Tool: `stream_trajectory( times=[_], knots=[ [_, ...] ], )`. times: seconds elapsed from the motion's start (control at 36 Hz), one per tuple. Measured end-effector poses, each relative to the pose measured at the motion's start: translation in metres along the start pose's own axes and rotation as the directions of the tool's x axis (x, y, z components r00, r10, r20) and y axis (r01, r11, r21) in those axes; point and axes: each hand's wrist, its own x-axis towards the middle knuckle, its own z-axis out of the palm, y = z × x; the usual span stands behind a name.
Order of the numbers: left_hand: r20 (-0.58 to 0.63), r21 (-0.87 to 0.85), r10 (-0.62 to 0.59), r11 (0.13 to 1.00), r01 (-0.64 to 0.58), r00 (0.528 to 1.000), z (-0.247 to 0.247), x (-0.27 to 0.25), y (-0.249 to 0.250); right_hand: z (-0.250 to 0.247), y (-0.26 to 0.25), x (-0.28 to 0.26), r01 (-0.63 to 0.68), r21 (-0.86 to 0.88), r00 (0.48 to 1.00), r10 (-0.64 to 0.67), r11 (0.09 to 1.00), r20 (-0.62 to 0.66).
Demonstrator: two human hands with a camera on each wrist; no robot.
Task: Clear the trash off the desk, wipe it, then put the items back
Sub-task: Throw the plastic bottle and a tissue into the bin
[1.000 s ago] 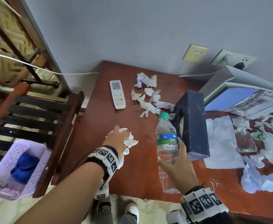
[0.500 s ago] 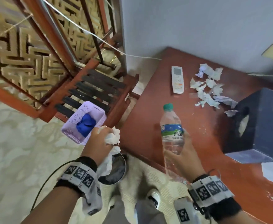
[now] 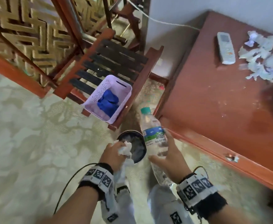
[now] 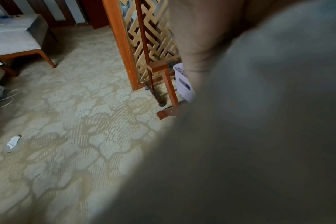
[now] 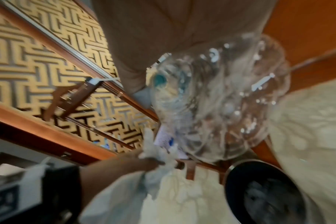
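Observation:
My left hand (image 3: 114,152) grips a wad of crumpled white tissue (image 3: 126,149) right at the rim of a round dark trash bin (image 3: 132,148) on the floor. My right hand (image 3: 165,157) holds a clear plastic water bottle (image 3: 153,133) with a green cap, upright, just right of the bin and off the desk's near corner. In the right wrist view the bottle (image 5: 217,103) fills the middle, the bin (image 5: 263,194) lies below it, and the tissue (image 5: 155,156) shows in my left hand (image 5: 128,163). More torn tissue scraps (image 3: 261,59) lie on the red-brown desk (image 3: 213,97).
A white remote (image 3: 226,47) lies on the desk beside the scraps. A lilac basket (image 3: 107,97) with a blue cloth (image 3: 108,102) sits on a dark slatted wooden rack (image 3: 110,62). Patterned carpet (image 3: 27,143) spreads to the left, with a lattice screen (image 3: 27,29) behind.
Both hands have swung left off the desk and down toward the floor. The tissue wad now sits over the bin's rim, and the bottle has left the desk.

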Motion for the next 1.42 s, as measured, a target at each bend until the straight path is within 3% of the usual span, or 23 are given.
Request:
stream_trajectory(
  times=[0.22,0.42,0.58,0.75,0.83,1.06,1.19,1.42],
  knots=[
    [0.114,0.084,-0.108,0.992,0.099,0.988,0.026,0.055,-0.029,0.048,0.079,0.048,-0.246,-0.014,0.967,0.247,0.969,0.071],
    [0.146,0.093,-0.206,0.977,0.194,0.968,0.068,0.115,-0.057,0.083,0.157,0.120,-0.525,-0.060,0.836,0.528,0.849,0.149],
    [0.136,0.121,-0.194,0.977,0.178,0.971,0.099,0.178,-0.081,0.098,0.202,0.181,-0.489,-0.169,0.851,0.510,0.856,0.123],
    [0.150,0.129,-0.183,0.978,0.164,0.972,0.122,0.226,-0.102,0.109,0.226,0.232,-0.555,-0.269,0.774,0.607,0.788,0.182],
    [0.197,0.110,-0.162,0.984,0.142,0.967,0.132,0.237,-0.107,0.109,0.233,0.243,-0.515,-0.352,0.795,0.589,0.782,0.144],
    [0.236,0.053,-0.184,0.983,0.177,0.954,0.141,0.241,-0.133,0.112,0.239,0.242,-0.495,-0.418,0.802,0.586,0.761,0.117],
    [0.172,-0.035,-0.200,0.977,0.209,0.965,0.129,0.229,-0.138,0.116,0.229,0.241,-0.511,-0.401,0.784,0.603,0.761,0.146],
    [0.132,-0.105,-0.218,0.967,0.232,0.967,0.117,0.203,-0.145,0.133,0.218,0.243,-0.463,-0.426,0.815,0.562,0.777,0.140]
  ],
)
